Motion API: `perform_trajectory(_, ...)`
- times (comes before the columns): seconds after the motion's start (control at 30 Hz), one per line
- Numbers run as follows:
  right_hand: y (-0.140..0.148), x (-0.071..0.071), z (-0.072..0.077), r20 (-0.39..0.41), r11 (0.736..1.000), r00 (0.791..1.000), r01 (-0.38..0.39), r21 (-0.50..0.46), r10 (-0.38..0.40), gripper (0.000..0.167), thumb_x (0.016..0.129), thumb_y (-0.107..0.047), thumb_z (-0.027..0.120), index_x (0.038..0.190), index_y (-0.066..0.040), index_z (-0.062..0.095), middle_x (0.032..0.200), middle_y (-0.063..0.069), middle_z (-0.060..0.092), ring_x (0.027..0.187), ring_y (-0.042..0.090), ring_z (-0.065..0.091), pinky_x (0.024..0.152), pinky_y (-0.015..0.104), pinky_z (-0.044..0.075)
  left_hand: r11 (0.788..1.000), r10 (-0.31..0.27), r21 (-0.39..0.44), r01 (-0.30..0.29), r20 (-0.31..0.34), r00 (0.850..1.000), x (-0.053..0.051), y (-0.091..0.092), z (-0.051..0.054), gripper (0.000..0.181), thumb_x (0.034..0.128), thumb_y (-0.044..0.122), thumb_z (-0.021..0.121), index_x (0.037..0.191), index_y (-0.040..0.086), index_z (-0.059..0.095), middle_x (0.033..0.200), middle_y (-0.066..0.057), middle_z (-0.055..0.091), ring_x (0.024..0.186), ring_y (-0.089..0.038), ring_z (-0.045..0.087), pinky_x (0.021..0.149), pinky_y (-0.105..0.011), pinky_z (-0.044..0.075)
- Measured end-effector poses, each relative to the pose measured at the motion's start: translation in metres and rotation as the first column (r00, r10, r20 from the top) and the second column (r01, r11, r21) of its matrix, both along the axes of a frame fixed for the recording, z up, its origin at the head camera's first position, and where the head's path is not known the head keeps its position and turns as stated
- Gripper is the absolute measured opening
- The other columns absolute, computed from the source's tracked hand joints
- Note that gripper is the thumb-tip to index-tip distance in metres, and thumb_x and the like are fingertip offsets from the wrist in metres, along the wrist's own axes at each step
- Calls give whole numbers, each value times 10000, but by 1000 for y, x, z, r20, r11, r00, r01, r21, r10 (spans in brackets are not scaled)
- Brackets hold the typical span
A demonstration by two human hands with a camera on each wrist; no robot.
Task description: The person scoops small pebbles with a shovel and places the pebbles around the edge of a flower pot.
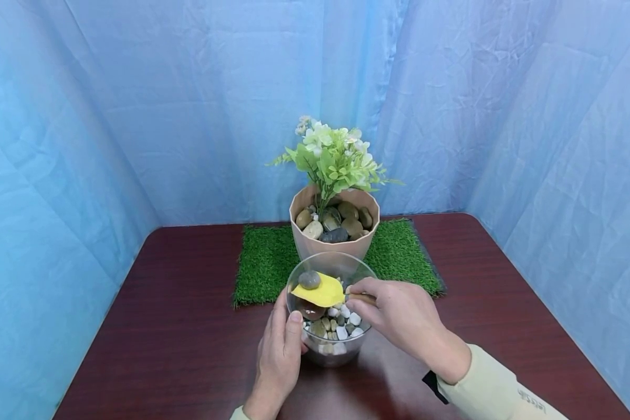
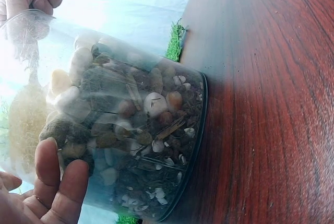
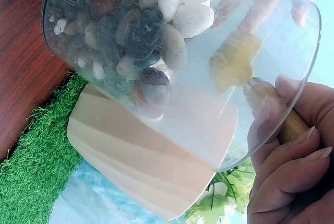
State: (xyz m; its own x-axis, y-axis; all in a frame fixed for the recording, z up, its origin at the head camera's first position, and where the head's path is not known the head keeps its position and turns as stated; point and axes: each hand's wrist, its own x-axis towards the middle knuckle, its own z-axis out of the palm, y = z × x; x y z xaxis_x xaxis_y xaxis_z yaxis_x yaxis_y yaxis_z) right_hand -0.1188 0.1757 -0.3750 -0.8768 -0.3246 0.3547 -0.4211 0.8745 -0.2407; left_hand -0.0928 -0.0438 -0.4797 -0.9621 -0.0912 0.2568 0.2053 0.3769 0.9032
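Observation:
A clear glass bowl (image 1: 332, 353) holds layered pebbles (image 1: 342, 332), white, grey and brown. My left hand (image 1: 279, 350) holds its left side, fingers along the outer wall and thumb near the rim. In the left wrist view, fingertips (image 2: 49, 153) touch the glass. My right hand (image 1: 401, 312) grips the wooden handle (image 3: 292, 127) of a small trowel with a yellow blade (image 1: 328, 297). That blade is over the bowl's mouth in the head view, and inside the glass in the right wrist view. A smooth grey stone (image 1: 309, 280) lies on the blade.
Behind the bowl, a beige faceted pot (image 1: 328, 249) with large stones and white-flowered greenery (image 1: 336, 154) stands on a green artificial grass mat (image 1: 265, 262). Beneath is a dark red wood-grain table (image 1: 178, 326). Light blue cloth (image 1: 215, 116) hangs around the back and sides.

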Motion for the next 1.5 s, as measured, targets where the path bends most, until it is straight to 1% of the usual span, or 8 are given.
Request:
perform_trajectory(0.17, 1, 2, 3, -6, 1000, 1000, 0, -11, 0, 139, 911, -412, 810, 1031, -343, 798, 894, -233, 745, 695, -48, 644, 577, 237, 485, 1000, -4, 7, 4, -8, 1000, 0, 0, 0, 520, 1128, 292, 437, 1636, 213, 356, 1371, -108, 605, 630, -107, 620, 649, -259, 505)
perform_trajectory(0.5, 1, 6, 14, 0, 999, 1000, -20, -42, 20, 96, 933, -400, 793, 1024, -369, 779, 830, -278, 691, 621, -112, 519, 569, 214, 450, 1000, -3, 2, 3, 1, 1000, 0, 0, 2, 517, 1131, 305, 431, 1636, 226, 354, 1130, -59, 614, 622, -94, 617, 651, -259, 502)
perform_trajectory(0.73, 1, 7, 21, -11, 998, 999, -37, -46, 37, 87, 953, -370, 775, 1036, -344, 774, 789, -252, 662, 570, -93, 462, 539, 204, 409, 1000, -4, 16, 4, -4, 1000, 0, 0, 2, 517, 1129, 302, 438, 1634, 227, 359, 1360, -91, 609, 616, -85, 612, 635, -254, 507)
perform_trajectory(1.0, -2, 5, 29, -90, 994, 993, -80, -70, 74, 95, 957, -341, 770, 1043, -302, 783, 795, -230, 674, 571, -96, 469, 534, 203, 418, 1000, -4, 15, 3, 31, 1000, -2, -1, 2, 523, 1129, 284, 445, 1640, 265, 338, 1277, -70, 621, 613, -75, 603, 639, -254, 509)
perform_trajectory(1.23, -8, -3, 38, -131, 995, 989, -79, -57, 71, 121, 966, -334, 758, 1056, -260, 790, 715, -220, 626, 514, -67, 427, 495, 205, 375, 1000, 6, 11, -6, 40, 999, -2, -1, 2, 519, 1128, 298, 449, 1636, 297, 343, 1082, -14, 602, 607, -52, 597, 642, -252, 505)
perform_trajectory(1.37, -11, -7, 44, -148, 996, 987, -64, -58, 55, 137, 972, -344, 751, 1071, -258, 790, 608, -219, 552, 468, -55, 369, 454, 217, 323, 1000, 3, 14, -4, 40, 999, -2, -1, 2, 523, 1126, 303, 453, 1635, 330, 336, 1219, -42, 630, 613, -51, 599, 645, -254, 506)
perform_trajectory(1.47, -14, -11, 48, -166, 996, 985, -60, -59, 50, 163, 976, -357, 745, 1095, -258, 794, 580, -207, 533, 451, -36, 322, 436, 227, 289, 1000, 7, 10, -7, 36, 999, -2, -1, 3, 526, 1123, 296, 457, 1635, 326, 338, 1274, -56, 629, 611, -52, 599, 653, -257, 503)
perform_trajectory(1.5, -15, -12, 49, -173, 997, 984, -59, -58, 48, 173, 978, -361, 742, 1104, -255, 795, 568, -198, 522, 446, -25, 309, 432, 232, 279, 1000, 8, 7, -8, 34, 999, -2, -1, 3, 528, 1123, 294, 458, 1636, 327, 338, 1243, -50, 632, 609, -50, 599, 658, -257, 501)
